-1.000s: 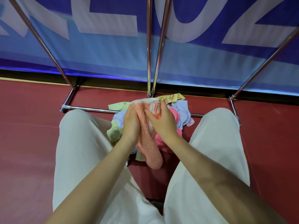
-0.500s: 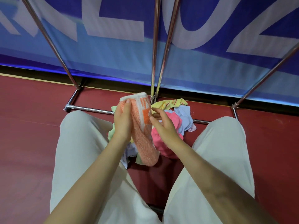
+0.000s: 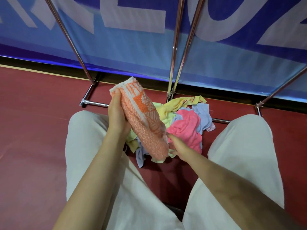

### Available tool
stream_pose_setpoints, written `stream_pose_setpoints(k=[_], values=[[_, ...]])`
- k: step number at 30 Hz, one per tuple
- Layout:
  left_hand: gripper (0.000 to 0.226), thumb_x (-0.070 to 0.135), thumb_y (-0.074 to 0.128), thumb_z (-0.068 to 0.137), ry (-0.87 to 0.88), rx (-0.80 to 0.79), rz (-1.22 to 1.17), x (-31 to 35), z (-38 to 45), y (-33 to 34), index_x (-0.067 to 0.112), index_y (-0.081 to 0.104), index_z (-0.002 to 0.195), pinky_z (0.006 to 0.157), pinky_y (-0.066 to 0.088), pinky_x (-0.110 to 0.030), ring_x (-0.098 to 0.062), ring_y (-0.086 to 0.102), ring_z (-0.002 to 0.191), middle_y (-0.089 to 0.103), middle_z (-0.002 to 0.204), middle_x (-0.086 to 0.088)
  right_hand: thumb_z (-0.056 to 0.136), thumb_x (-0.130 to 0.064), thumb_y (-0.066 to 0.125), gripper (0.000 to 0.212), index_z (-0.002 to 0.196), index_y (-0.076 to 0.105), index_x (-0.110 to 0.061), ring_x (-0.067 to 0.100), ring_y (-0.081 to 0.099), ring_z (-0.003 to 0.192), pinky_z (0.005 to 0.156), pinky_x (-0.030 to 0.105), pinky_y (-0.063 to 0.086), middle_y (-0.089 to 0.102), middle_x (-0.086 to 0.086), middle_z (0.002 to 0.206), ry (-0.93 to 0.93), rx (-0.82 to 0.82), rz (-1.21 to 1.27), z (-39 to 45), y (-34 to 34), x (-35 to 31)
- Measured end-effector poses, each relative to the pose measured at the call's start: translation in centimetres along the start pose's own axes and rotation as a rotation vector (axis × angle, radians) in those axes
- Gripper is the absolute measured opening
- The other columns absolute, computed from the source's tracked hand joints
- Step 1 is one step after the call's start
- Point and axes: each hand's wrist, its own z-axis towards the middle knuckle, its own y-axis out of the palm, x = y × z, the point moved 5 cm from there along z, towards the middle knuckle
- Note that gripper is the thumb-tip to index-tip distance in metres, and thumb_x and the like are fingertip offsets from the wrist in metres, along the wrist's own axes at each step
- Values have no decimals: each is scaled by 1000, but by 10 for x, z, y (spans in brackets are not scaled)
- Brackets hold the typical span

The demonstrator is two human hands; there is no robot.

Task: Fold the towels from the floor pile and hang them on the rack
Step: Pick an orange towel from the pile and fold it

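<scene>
Beyond both hands a blue banner (image 3: 132, 52) hangs behind the chrome rack (image 3: 176, 52), whose base bar lies on the red floor (image 3: 33, 130). The towel pile (image 3: 187, 127) sits just right of the left hand (image 3: 117, 117) and above the right hand (image 3: 178, 149). The left hand grips a folded orange towel (image 3: 144, 120), tilted, along its left edge; the right hand's fingers curl at its lower end, whether gripping it I cannot tell.

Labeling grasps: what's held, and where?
Left hand grips the folded orange-and-white terry towel along its left edge; right hand touches its lower end, grip unclear.
</scene>
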Motion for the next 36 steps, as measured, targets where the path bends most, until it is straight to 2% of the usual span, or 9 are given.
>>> stream_pose_setpoints(k=[8,12,15,20,25,28,32,34,36], values=[[45,47,41,100,-1,-18,-29,4,6,-15,13,62,119,84,55,-37,-22,68,105,71,112,-8,95,-29,53,18,103,60,-14,20,63,90,72,33,51,66,5,97,163,-215,413,-9,27,21],[48,46,46,98,95,57,37,3,12,-18,10,56,129,93,54,-43,-27,64,113,65,124,-14,101,-18,43,21,96,63,-12,14,69,70,62,25,55,72,2,74,78,-200,517,-9,19,10],[26,35,44,101,267,186,171,11,8,-16,16,58,112,87,55,-35,-16,66,100,66,105,-3,101,-18,41,24,96,61,-5,16,69,60,56,23,55,71,4,65,29,-108,597,-9,-4,1],[19,21,35,104,373,314,159,12,0,-11,13,51,110,69,52,-19,1,64,82,60,100,2,97,-15,45,39,132,49,1,35,53,122,102,44,44,56,18,131,73,16,509,1,-43,0],[21,31,40,100,378,142,246,-3,-6,11,20,56,106,84,53,-30,-10,62,98,63,107,-1,93,-27,52,31,100,69,-3,27,66,89,89,37,52,72,10,93,247,49,293,4,-50,46],[19,32,41,100,377,21,284,-10,-15,31,21,57,102,85,52,-33,-11,61,94,63,100,2,88,-42,55,41,102,66,-5,29,63,104,97,38,49,68,13,115,236,34,209,4,-35,64],[22,30,40,103,309,-61,266,-12,-16,43,21,60,100,89,50,-36,-13,61,95,65,96,4,80,-43,58,43,110,60,-12,28,61,102,83,35,47,64,15,114,-158,344,-487,-18,-52,35],[23,29,39,104,287,-73,249,-12,-17,46,19,60,103,89,51,-34,-13,61,96,65,98,2,91,-29,56,35,121,56,-13,26,56,114,92,34,45,60,9,121,-438,407,-374,-40,-50,4],[24,29,38,105,257,-72,220,-15,-15,48,17,59,106,86,52,-31,-13,62,95,65,100,-1,91,-35,58,43,130,51,-19,14,52,121,100,29,42,56,-1,129,-613,198,-160,-59,-36,-24]])
